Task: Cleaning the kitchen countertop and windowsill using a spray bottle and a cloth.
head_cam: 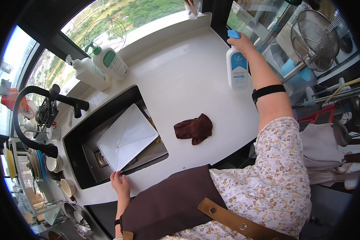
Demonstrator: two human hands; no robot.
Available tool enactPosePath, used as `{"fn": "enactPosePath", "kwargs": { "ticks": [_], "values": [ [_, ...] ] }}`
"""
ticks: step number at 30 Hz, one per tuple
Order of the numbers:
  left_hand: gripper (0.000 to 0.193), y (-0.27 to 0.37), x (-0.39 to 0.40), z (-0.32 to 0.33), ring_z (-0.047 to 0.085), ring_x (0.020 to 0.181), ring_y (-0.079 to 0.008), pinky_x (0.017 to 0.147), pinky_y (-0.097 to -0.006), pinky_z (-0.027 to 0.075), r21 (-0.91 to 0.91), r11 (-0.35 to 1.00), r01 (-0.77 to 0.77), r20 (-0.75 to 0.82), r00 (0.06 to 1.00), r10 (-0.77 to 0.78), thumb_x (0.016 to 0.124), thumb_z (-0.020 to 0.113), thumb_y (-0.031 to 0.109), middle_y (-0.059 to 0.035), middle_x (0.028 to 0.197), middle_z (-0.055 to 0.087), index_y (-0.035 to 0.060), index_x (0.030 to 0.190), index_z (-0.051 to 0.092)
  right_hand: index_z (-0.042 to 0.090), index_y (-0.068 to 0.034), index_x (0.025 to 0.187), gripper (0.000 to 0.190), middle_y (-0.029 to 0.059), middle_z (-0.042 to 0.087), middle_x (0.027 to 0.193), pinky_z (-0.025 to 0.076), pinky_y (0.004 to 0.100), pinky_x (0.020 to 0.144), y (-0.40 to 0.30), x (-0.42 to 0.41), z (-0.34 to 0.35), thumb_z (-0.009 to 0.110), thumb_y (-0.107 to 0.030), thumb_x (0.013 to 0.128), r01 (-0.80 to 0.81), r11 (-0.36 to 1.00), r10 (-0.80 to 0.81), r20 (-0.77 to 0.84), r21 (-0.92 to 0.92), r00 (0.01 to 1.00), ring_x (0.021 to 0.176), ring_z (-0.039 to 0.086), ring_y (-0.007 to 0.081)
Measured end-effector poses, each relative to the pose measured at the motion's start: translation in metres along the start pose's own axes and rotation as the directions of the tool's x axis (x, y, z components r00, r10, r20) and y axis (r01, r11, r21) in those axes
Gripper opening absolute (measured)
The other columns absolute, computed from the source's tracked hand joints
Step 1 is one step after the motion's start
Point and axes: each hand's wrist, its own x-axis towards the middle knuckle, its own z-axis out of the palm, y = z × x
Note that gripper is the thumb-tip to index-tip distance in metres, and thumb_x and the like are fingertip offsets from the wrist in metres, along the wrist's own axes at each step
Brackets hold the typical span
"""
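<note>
My right hand [242,43] is closed around the neck of a white spray bottle [237,70] with a blue trigger head, upright at the right side of the white countertop [180,72]. Near the sink's front edge, my left hand [120,181] rests with its fingertips at the lower corner of a white square tray or panel [129,136]. That panel lies tilted in the black sink [87,166]; whether the fingers grip it cannot be told. A crumpled dark brown cloth [193,129] lies on the countertop between the sink and the bottle.
Two white pump bottles [111,63] stand behind the sink, near the window. A black faucet [33,88] arches at the left, with a dish rack and bowls [54,163] beyond. Wire strainers [315,40] hang at the right. Another person's legs and slippers [351,168] show at far right.
</note>
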Motion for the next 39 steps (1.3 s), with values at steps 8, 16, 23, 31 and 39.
{"fn": "enactPosePath", "kwargs": {
  "ticks": [8,16,23,31,39],
  "values": [
    [0.025,0.001,-0.009,-0.005,0.049,0.103,-0.0319,0.086,-0.0412,0.039,0.092,0.995,0.034,-0.046,0.998,-0.03,0.078,0.058,0.014,-0.0136,0.115,0.049,0.0053,0.101,0.058,0.059,-0.001,0.096,0.037,0.0124,0.061,0.086,0.047,0.0346,0.065,-0.01,0.024,0.008,0.067,-0.017,0.064,-0.097,0.995,0.097,0.017,-0.01,0.995,0.072,0.059,0.0235],
    [0.025,0.002,-0.012,-0.007,0.048,0.108,-0.0304,0.091,-0.0424,0.034,0.167,0.986,0.005,-0.056,0.998,0.005,0.078,0.058,0.016,-0.0134,0.115,0.049,0.0052,0.1,0.058,0.059,-0.002,0.087,0.027,0.0095,0.058,0.075,0.045,0.0324,0.057,-0.039,0.003,0.099,0.067,-0.014,0.064,-0.138,0.984,0.077,0.42,0.117,0.904,0.063,0.056,0.0184],
    [0.026,0.005,-0.01,-0.011,0.045,0.112,-0.0288,0.096,-0.0427,0.027,0.14,0.988,0.061,-0.04,0.998,-0.055,0.078,0.057,0.016,-0.0122,0.119,0.047,0.0071,0.103,0.058,0.06,-0.004,0.082,0.021,0.007,0.059,0.076,0.043,0.0289,0.057,-0.086,-0.039,0.158,0.065,-0.016,0.066,-0.082,0.994,0.03,0.568,0.066,0.823,0.065,0.054,0.0158],
    [0.027,-0.002,-0.007,-0.016,0.044,0.113,-0.0287,0.096,-0.0426,0.027,0.111,0.992,0.052,-0.079,0.996,-0.043,0.078,0.058,0.015,-0.0121,0.12,0.046,0.0072,0.104,0.058,0.06,-0.007,0.08,0.024,0.0076,0.059,0.075,0.042,0.0322,0.062,-0.129,-0.098,0.141,0.065,-0.017,0.059,0.097,0.889,0.309,0.742,-0.448,0.595,0.071,0.055,0.019],
    [0.027,0.012,0.016,-0.02,0.045,0.109,-0.031,0.093,-0.0411,0.033,0.046,0.999,-0.01,-0.108,0.994,0.015,0.077,0.059,0.012,-0.0138,0.119,0.047,0.0074,0.104,0.058,0.059,-0.004,0.083,0.026,0.0096,0.057,0.074,0.043,0.032,0.062,-0.071,-0.117,0.082,0.06,-0.013,0.059,0.124,0.87,0.229,0.614,-0.477,0.755,0.07,0.054,0.0198]
  ]
}}
